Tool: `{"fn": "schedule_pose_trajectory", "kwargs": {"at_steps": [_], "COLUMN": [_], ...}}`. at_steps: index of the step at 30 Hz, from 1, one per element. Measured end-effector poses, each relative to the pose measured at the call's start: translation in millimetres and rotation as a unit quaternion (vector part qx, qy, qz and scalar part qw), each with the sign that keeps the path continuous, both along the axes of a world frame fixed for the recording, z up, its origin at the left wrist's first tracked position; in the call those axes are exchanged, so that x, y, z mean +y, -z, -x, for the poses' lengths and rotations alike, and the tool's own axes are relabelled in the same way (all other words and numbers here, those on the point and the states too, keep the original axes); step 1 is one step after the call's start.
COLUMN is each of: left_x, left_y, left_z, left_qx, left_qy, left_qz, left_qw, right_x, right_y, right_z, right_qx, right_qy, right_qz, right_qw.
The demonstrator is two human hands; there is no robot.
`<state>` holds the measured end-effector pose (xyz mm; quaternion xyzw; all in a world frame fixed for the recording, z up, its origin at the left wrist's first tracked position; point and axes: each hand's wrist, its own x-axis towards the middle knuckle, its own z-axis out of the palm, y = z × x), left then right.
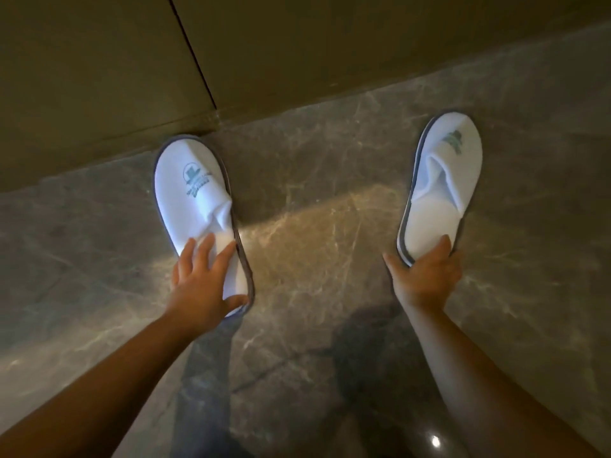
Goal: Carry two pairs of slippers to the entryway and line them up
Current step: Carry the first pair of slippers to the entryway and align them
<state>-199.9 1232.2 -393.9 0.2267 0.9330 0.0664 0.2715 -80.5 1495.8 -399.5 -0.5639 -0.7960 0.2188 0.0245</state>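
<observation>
Two white slippers with grey edging and a teal logo are in view over the marble floor. The left slipper (pixel 191 193) has its toe close to the wall base; my left hand (pixel 205 282) grips its heel end, fingers spread on the insole and thumb at the heel edge. The right slipper (pixel 443 180) sits well apart to the right, toe pointing away from me and slightly tilted. My right hand (pixel 426 276) holds its heel from below. Whether either slipper rests flat on the floor I cannot tell. No other slippers are visible.
A brownish wall panel (pixel 99 77) with a vertical seam runs along the far side, meeting the glossy marble floor (pixel 314 233). A bright strip of light crosses the floor between the slippers. My shadow falls on the floor near the bottom.
</observation>
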Motion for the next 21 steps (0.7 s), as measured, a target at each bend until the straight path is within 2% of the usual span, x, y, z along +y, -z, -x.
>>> {"fn": "schedule_pose_trajectory", "kwargs": {"at_steps": [3,9,15,21], "left_x": [1,4,5,0], "left_y": [-2,-5,-8,-7], "left_z": [0,1,1,2], "left_qx": [0.001,-0.009,-0.011,-0.008], "left_qy": [0.002,0.013,0.017,0.028], "left_qz": [0.007,0.042,0.035,0.035], "left_qw": [1.000,0.999,0.999,0.999], "right_x": [6,9,-47,-85], "right_y": [3,-2,-7,-4], "right_z": [3,2,-4,5], "right_qx": [0.048,0.079,0.140,0.081], "right_qy": [0.021,0.001,-0.135,-0.241], "right_qz": [-0.007,-0.024,0.002,0.056], "right_qw": [0.999,0.997,0.981,0.965]}}
